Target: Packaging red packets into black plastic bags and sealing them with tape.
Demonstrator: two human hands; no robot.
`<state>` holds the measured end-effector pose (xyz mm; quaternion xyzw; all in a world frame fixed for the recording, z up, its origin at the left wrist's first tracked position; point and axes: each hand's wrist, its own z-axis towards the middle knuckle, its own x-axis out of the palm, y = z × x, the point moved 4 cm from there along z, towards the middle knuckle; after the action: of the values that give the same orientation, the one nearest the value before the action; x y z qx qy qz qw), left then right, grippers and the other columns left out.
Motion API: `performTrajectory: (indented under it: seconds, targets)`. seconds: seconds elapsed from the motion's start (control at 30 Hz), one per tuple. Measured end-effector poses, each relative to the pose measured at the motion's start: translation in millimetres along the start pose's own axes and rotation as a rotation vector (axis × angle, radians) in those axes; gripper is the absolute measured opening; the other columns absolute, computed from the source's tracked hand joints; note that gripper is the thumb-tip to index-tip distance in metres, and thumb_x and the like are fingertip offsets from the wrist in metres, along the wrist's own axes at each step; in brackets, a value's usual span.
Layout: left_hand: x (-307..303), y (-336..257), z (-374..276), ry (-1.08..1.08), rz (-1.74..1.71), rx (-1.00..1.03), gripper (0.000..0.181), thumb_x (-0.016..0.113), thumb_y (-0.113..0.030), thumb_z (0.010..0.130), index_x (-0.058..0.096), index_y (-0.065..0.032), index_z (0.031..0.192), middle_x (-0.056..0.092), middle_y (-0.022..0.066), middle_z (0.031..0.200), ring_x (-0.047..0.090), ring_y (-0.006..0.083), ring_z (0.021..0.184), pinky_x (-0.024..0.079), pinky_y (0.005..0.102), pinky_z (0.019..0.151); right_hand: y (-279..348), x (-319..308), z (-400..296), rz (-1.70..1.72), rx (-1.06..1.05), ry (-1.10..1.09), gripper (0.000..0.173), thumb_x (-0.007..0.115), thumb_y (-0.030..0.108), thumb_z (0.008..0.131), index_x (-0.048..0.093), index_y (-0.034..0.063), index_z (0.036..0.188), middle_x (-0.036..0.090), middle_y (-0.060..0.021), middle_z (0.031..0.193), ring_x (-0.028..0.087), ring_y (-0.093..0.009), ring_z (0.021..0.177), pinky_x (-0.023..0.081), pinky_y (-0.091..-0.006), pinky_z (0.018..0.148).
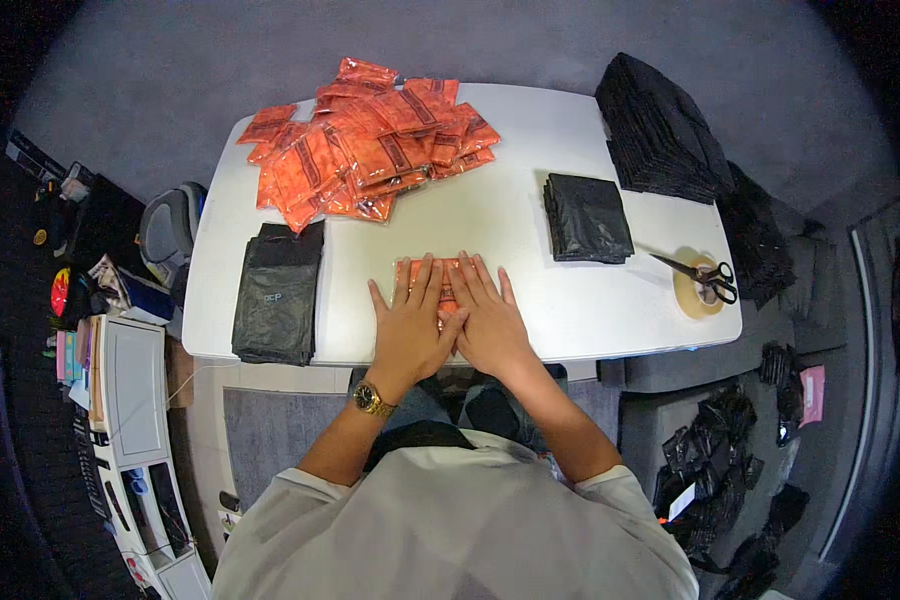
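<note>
Both palms rest flat on one orange packet in clear plastic (448,295) near the front edge of the white table (435,232). My left hand (416,322) covers its left part, fingers spread and pointing away from me. Over its right part lies my right hand (489,319), the thumbs meeting near the middle. Neither hand grips anything; much of the packet is hidden beneath them. A heap of similar orange packets (375,142) sits at the table's far left. To the left of my hands is a stack of black plastic bags (276,300).
A folded black plastic stack (589,219) lies right of centre. Scissors (701,277) rest on a tape roll (694,300) near the right edge. A tall black stack (656,127) occupies the far right corner. Black plastic (712,465) lies on the grey sofa (645,427).
</note>
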<state>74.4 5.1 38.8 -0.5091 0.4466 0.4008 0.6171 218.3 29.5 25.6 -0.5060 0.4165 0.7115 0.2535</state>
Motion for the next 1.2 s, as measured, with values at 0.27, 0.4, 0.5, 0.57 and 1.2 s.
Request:
performTrajectory:
  seconds: [0.27,0.4,0.5,0.57,1.2]
  targets:
    - [0,17,1,-0.031,0.031,-0.037,0.081,0.044,-0.059,0.113,0.032,-0.0068,0.174,0.027,0.0144,0.183,0.018,0.0431,0.169,0.008,0.0821,0.126,-6,-3,1,-0.016,-0.048,0.005,0.078,0.057,0.037,0.106,0.036,-0.0006,0.171,0.026,-0.0227,0.181,0.024,-0.04,0.168,0.013,-0.0615,0.136]
    - [-8,6,3,-0.037,0.058,-0.042,0.081,0.044,-0.059,0.113,0.036,-0.0042,0.172,0.029,0.0152,0.182,0.019,0.0438,0.169,0.008,0.0819,0.126,-1,-10,6,0.021,-0.032,0.046,0.076,0.056,0.036,0.107,0.036,0.001,0.172,0.027,-0.0232,0.181,0.022,-0.041,0.169,0.013,-0.0622,0.136]
    - [-5,-2,7,-0.038,-0.003,-0.033,0.08,0.045,-0.058,0.113,0.038,-0.0043,0.171,0.031,0.0152,0.181,0.021,0.0434,0.169,0.009,0.0821,0.126,9,-10,14,0.113,0.004,-0.012,0.075,0.054,0.037,0.109,0.035,0.0027,0.173,0.027,-0.0227,0.181,0.02,-0.041,0.169,0.013,-0.0623,0.136]
    - [0,1,8,-0.049,0.001,-0.012,0.08,0.045,-0.059,0.112,0.038,-0.0047,0.171,0.031,0.015,0.181,0.022,0.0428,0.169,0.009,0.082,0.126,3,2,14,-0.018,0.006,-0.004,0.074,0.052,0.039,0.111,0.034,0.0035,0.173,0.027,-0.022,0.181,0.02,-0.04,0.17,0.013,-0.0617,0.136]
    - [-35,49,-35,-0.18,-0.301,0.116,0.062,0.063,-0.032,0.109,0.051,-0.0023,0.162,0.045,0.0219,0.171,0.039,0.0436,0.16,0.031,0.0574,0.131,5,-27,-18,-0.006,-0.181,0.062,0.075,0.062,0.048,0.108,0.04,0.0166,0.173,0.025,-0.024,0.181,0.024,-0.042,0.168,0.016,-0.0624,0.135]
